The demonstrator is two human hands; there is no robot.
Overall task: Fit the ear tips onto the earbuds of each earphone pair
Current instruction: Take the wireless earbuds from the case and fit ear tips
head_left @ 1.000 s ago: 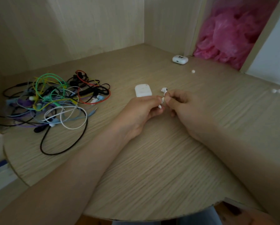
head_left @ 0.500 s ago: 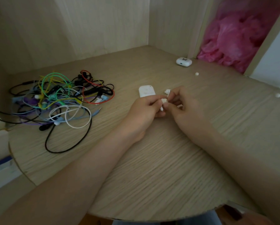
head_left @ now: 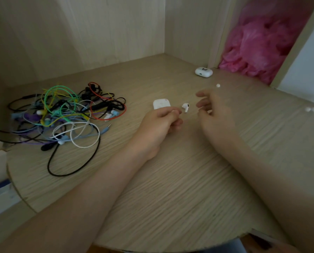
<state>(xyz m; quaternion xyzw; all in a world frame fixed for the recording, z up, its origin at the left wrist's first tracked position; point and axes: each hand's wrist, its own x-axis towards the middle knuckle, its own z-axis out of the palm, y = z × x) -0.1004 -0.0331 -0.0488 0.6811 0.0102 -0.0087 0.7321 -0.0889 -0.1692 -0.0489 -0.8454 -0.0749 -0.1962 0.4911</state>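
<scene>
Fingers (head_left: 173,114) of left hand (head_left: 159,125) curl (whether round anything, unclear), right hand (head_left: 215,115) spread open, earbud (head_left: 186,107) between, cables (head_left: 83,128) leftward.

left hand (head_left: 162,122) curled, right hand (head_left: 213,111) spread

A home is indicated by a wood-grain table (head_left: 170,189) enclosed by matching panels (head_left: 98,33), pink plastic bags (head_left: 258,46) stuffed into a niche at upper right, and tangled earphones (head_left: 61,115) at left.

Both forearms (head_left: 98,189) bare along their whole visible length. Left grip (head_left: 160,123) sharp, right grip (head_left: 214,114) smeared by blur. Grey-blue cloth (head_left: 241,244), perhaps clothing, at bottom edge.
</scene>
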